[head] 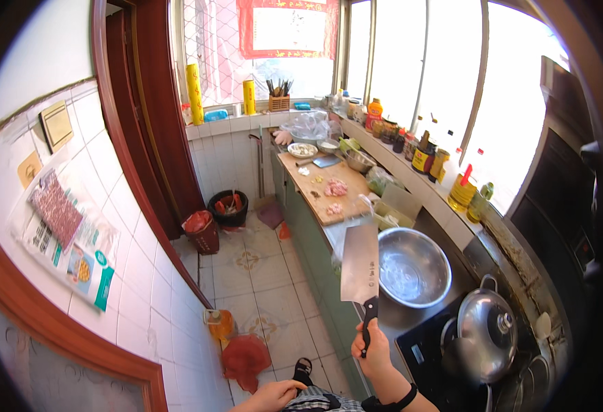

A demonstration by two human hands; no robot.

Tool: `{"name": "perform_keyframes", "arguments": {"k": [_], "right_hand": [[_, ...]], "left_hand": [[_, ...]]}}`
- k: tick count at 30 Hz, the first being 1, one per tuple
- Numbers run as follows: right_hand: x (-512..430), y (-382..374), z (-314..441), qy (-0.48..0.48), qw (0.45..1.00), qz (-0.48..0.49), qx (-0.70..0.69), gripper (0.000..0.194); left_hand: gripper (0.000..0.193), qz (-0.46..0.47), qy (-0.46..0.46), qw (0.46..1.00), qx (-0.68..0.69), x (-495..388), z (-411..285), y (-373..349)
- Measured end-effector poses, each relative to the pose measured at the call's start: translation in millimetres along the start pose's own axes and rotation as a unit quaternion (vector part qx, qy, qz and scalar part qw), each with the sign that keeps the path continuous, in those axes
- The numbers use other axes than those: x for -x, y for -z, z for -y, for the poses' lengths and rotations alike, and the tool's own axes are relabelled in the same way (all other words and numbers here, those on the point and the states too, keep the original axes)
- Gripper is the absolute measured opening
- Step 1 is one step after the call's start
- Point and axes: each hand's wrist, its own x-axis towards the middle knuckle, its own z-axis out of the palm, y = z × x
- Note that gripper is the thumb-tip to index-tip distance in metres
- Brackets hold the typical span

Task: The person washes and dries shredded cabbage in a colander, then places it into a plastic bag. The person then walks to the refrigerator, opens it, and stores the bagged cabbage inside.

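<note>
My right hand [372, 351] grips the black handle of a cleaver [360, 263]. Its broad steel blade points up and away, beside a stainless steel basin [416, 268] that looks wet inside. Low in the view, my left hand [274, 395] hangs in front of my checked clothing with nothing visible in it. Farther along the counter lies a wooden cutting board [350, 211] bearing cut raw meat [336, 187], a smaller meat pile [334, 208], chopped pale pieces and a second cleaver [327, 162].
A lidded wok [487, 335] sits on the black cooktop [420, 355] at right. Bottles, including cooking oil [461, 193], line the window ledge. Bins [228, 207] stand by the doorway. An oil jug [220, 324] and a red plastic bag [246, 358] are on the tiled floor.
</note>
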Motion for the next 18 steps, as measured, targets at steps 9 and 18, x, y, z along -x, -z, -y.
{"name": "perform_keyframes", "arguments": {"k": [9,18], "right_hand": [[-181,-54,30,-0.095,0.987,-0.014,-0.127,0.048],[-306,-107,26,-0.132,0.987,-0.011,-0.095,0.018]], "left_hand": [[0.033,-0.042,0.055,0.997,-0.030,-114,17,120],[0.051,0.184,0.049,0.978,0.090,-228,70,210]]}}
